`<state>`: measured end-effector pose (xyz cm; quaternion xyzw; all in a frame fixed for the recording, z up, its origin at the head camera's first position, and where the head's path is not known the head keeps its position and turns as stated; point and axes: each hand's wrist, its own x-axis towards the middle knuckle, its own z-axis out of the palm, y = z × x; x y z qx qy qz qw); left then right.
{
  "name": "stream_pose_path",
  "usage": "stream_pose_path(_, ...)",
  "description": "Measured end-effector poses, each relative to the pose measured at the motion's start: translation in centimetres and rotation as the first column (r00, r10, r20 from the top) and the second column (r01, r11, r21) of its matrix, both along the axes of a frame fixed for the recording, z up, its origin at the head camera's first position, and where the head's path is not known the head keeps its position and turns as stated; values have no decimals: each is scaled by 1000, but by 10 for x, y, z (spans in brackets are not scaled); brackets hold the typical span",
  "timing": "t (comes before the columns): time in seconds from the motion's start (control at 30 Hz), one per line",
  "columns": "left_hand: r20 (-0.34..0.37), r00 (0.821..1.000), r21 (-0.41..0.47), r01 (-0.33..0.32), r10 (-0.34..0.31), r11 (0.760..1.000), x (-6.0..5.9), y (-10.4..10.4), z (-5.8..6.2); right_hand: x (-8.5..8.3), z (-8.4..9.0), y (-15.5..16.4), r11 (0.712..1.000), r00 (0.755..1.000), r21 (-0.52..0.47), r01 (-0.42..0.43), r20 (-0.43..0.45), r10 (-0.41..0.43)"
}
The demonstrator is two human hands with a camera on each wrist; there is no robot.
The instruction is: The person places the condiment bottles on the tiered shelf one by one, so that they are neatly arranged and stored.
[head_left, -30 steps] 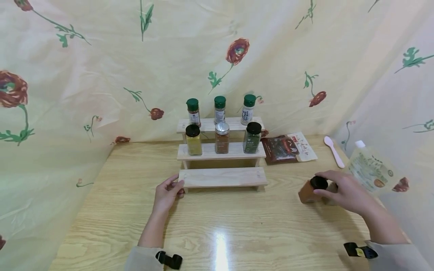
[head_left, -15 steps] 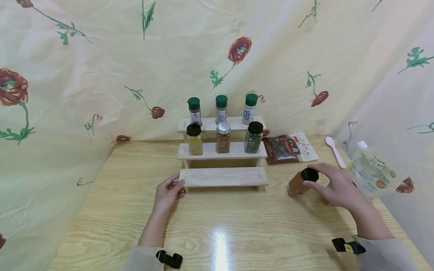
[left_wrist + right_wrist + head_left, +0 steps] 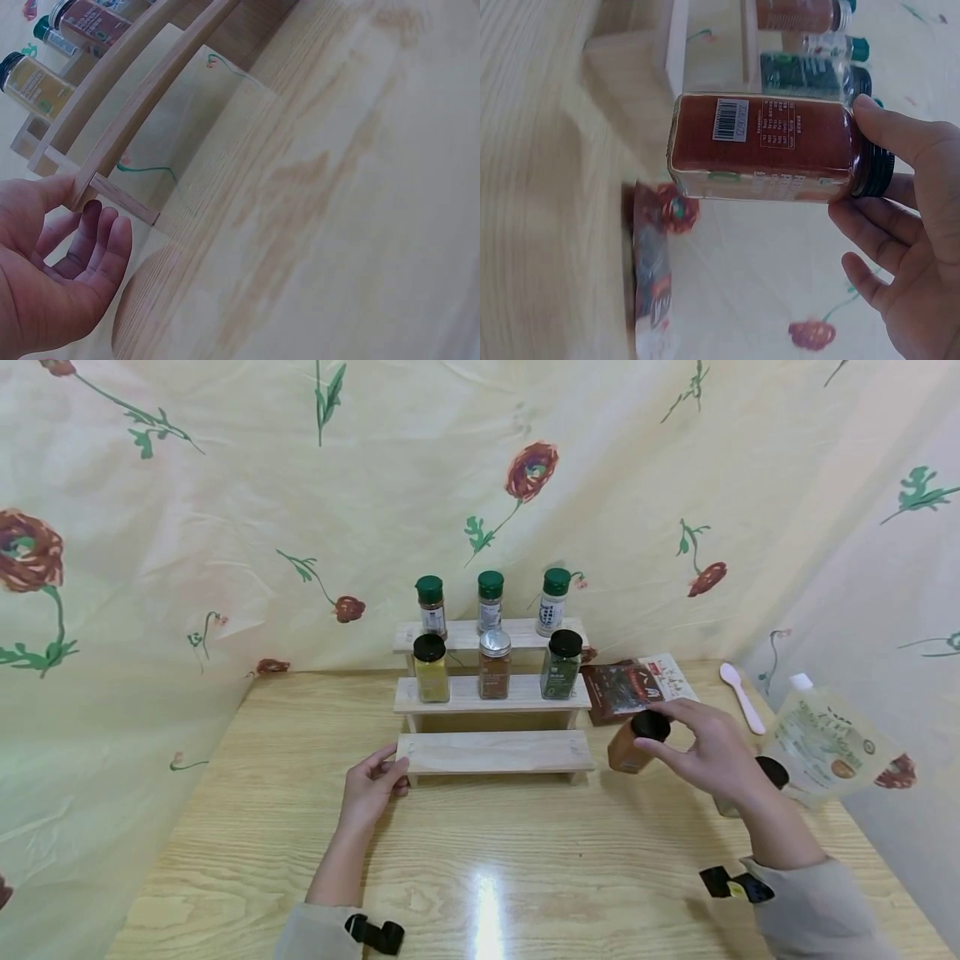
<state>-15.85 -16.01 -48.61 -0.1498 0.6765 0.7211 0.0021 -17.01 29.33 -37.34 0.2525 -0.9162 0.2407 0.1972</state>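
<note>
My right hand (image 3: 701,745) pinches the black cap of a glass spice jar (image 3: 628,748) of orange-red powder, held tilted above the table just right of the wooden three-step rack (image 3: 491,752). The right wrist view shows the same jar (image 3: 763,148) gripped at its cap by my right hand (image 3: 900,225). My left hand (image 3: 372,787) rests at the left end of the rack's lowest step, thumb against the wood. In the left wrist view that left hand (image 3: 60,262) lies loosely, its thumb touching the rack's lowest step (image 3: 142,112). The lowest step carries nothing.
Three jars stand on the middle step (image 3: 491,695) and three green-capped shakers on the top step (image 3: 487,633). A dark spice packet (image 3: 630,687), a white spoon (image 3: 741,695), a clear pouch (image 3: 821,739) and another black-capped jar (image 3: 757,781) lie at the right.
My right hand has lifted the orange-red jar off the table and carried it left toward the rack. The second black-capped jar is now uncovered. My left hand has stayed put.
</note>
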Motion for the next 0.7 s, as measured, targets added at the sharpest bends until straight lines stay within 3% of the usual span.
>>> stream_pose_path(0.7, 3, 1000, 17, 7, -7, 1000, 0, 0, 3, -14, 9, -68, 993, 995, -64, -97, -4, 97)
